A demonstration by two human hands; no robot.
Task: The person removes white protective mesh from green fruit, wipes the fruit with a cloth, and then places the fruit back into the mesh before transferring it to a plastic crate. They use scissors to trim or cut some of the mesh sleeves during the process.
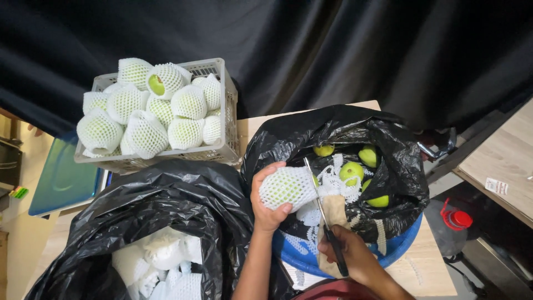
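Observation:
My left hand (267, 206) grips a green fruit wrapped in a white foam net sleeve (287, 188), held over the opening of a black bag. My right hand (348, 253) holds a pair of scissors (323, 215) with dark handles, blades pointing up along the right edge of the wrapped fruit. Below them, several bare green fruits (351, 170) lie in the black bag (383, 141) among cut scraps of white netting. The bag lines a blue tub (397, 250).
A grey plastic crate (225, 125) heaped with net-wrapped fruits stands at the back left. A second black bag (150, 194) at the front left holds white foam pieces. A black curtain hangs behind. A red-capped bottle (456, 218) sits at the right.

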